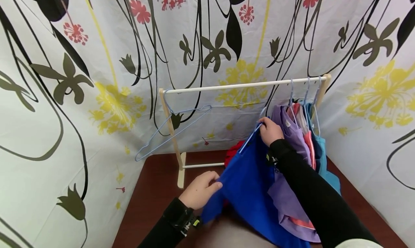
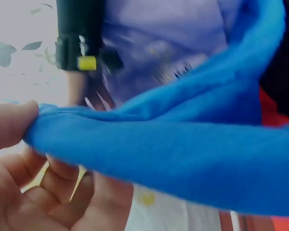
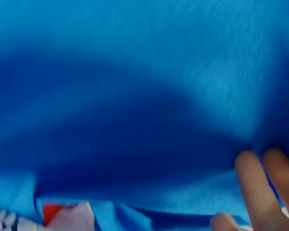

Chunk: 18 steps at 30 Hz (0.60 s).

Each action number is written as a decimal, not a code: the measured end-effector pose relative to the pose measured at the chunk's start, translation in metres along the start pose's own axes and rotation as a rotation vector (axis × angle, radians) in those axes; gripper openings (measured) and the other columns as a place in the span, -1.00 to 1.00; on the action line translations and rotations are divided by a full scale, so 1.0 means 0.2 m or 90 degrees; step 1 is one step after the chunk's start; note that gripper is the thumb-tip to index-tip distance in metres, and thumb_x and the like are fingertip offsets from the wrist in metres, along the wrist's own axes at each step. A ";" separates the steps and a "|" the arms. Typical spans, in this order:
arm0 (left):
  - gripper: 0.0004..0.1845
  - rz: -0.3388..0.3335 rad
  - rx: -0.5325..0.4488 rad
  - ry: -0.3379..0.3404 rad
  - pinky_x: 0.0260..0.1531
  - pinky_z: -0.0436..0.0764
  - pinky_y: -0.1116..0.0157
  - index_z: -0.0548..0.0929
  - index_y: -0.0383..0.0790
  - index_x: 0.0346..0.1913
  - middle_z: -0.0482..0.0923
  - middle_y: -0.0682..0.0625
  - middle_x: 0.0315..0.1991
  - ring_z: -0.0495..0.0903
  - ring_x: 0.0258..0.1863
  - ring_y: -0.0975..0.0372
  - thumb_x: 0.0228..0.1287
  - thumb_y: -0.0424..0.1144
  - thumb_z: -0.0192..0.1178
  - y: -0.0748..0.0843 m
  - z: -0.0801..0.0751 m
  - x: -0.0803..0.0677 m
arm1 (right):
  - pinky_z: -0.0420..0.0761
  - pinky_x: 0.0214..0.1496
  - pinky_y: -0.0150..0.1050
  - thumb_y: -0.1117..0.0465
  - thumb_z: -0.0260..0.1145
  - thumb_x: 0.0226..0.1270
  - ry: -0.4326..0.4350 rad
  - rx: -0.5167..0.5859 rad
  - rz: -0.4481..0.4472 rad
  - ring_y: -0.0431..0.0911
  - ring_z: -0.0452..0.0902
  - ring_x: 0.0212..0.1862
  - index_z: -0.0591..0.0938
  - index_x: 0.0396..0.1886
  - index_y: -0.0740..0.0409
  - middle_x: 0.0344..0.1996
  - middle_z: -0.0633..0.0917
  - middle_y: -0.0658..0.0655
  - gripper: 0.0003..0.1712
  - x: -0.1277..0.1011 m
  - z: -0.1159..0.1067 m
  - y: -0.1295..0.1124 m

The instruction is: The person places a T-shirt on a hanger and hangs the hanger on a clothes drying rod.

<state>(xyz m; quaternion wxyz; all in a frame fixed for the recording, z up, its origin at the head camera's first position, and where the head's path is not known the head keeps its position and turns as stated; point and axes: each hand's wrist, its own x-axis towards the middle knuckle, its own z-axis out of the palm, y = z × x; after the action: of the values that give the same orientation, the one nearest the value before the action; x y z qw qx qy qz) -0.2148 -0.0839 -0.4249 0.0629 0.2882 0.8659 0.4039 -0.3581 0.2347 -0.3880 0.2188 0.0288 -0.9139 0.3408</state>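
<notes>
A blue shirt [image 1: 246, 183] hangs slanted on a pale blue hanger [image 1: 250, 137] in front of the rack. My right hand [image 1: 271, 132] grips the shirt's upper edge together with the hanger, just below the hook. Lower and to the left, my left hand [image 1: 200, 190] pinches the shirt's side edge between thumb and fingers. The left wrist view shows that thumb above a fold of blue cloth [image 2: 159, 159], with fingers below. Blue cloth [image 3: 135, 115] fills most of the right wrist view, and some right fingers [image 3: 254, 187] lie against it.
A clothes rack [image 1: 227, 86] stands on a dark red-brown table [image 1: 155, 190]. An unused blue hanger [image 1: 173, 132] hangs at its left end. Purple [image 1: 293, 204], coral and teal garments [image 1: 321, 158] hang at the right. Red cloth [image 1: 232, 151] shows behind the shirt. A flowered curtain [image 1: 194, 31] surrounds the table.
</notes>
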 end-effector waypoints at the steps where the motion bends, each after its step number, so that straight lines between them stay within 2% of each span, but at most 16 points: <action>1: -0.88 0.013 -0.011 -0.006 -0.17 0.48 0.25 0.56 0.03 -0.19 0.49 0.17 -0.26 0.48 -0.23 0.28 0.56 -0.08 0.09 0.02 0.01 0.01 | 0.46 -0.01 0.10 0.25 -0.01 0.55 0.007 0.016 0.006 0.22 0.58 -0.12 0.60 0.11 0.16 -0.09 0.71 0.29 -0.68 0.00 -0.01 0.00; 4: -0.88 0.060 -0.047 -0.027 -0.12 0.48 0.27 0.55 -0.02 -0.19 0.48 0.16 -0.24 0.48 -0.20 0.29 0.55 -0.12 0.11 0.09 0.04 0.05 | 0.41 0.14 0.11 0.25 0.00 0.58 0.008 0.067 0.015 0.26 0.53 0.06 0.57 0.17 0.23 0.11 0.63 0.37 -0.67 0.00 -0.03 -0.02; 7: -0.88 0.108 -0.074 -0.032 -0.10 0.46 0.30 0.53 -0.06 -0.18 0.48 0.14 -0.23 0.46 -0.19 0.29 0.55 -0.14 0.10 0.16 0.08 0.10 | 0.35 0.25 0.10 0.18 0.01 0.62 -0.003 0.120 0.026 0.25 0.46 0.19 0.50 0.27 0.26 0.19 0.56 0.41 -0.61 0.00 -0.05 -0.06; 12: -0.86 0.157 -0.093 -0.003 -0.11 0.48 0.34 0.56 -0.09 -0.10 0.50 0.12 -0.15 0.48 -0.16 0.31 0.57 -0.12 0.07 0.28 0.12 0.21 | 0.21 0.40 0.07 0.05 -0.06 0.66 -0.017 0.197 0.031 0.23 0.30 0.38 0.27 0.51 0.22 0.41 0.37 0.37 -0.42 0.01 -0.11 -0.13; 18: -0.85 0.198 -0.073 0.022 -0.25 0.46 0.39 0.54 -0.12 -0.11 0.46 0.09 -0.21 0.43 -0.29 0.33 0.58 -0.13 0.06 0.37 0.17 0.35 | 0.02 0.52 0.00 0.04 -0.11 0.66 -0.039 0.262 0.035 0.16 0.05 0.54 -0.04 0.65 0.11 0.58 0.08 0.25 -0.29 -0.01 -0.20 -0.16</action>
<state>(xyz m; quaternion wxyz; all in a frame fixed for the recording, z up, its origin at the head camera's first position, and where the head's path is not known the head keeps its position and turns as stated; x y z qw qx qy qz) -0.2284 0.0147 -0.3847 0.0012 0.4074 0.7874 0.4626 -0.3350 0.2348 -0.3418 0.1710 0.0584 -0.8317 0.5250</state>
